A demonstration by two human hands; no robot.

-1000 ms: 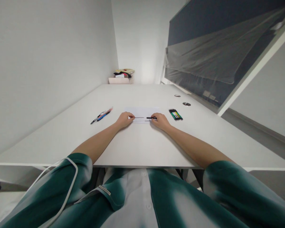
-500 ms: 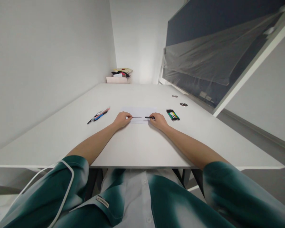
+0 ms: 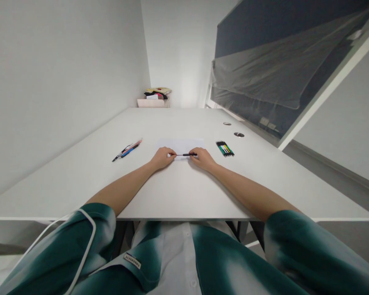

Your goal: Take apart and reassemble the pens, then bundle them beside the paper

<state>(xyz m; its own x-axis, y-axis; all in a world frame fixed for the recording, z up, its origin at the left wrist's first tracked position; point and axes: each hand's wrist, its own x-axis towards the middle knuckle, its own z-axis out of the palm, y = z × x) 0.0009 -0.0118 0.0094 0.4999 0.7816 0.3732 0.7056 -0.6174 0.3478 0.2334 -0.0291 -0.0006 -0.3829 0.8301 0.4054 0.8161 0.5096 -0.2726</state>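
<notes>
My left hand [image 3: 163, 158] pinches a thin dark pen refill [image 3: 179, 155] between thumb and fingers. Opposite it, my right hand [image 3: 202, 159] grips a black pen barrel [image 3: 186, 154]. Refill and barrel lie in one line, end to end; at this size I cannot tell how far one sits inside the other. Both hands rest low over a white sheet of paper [image 3: 181, 144], which they partly cover.
Several pens [image 3: 127, 150] lie to the left. On the right is a flat pack of markers [image 3: 224, 148], green and black. Two round desk grommets [image 3: 239, 135] sit beyond it. A box of items [image 3: 151, 103] stands at the white table's far end.
The hands have come closer together and slightly nearer to me. The gap between the refill and the pen barrel has closed.
</notes>
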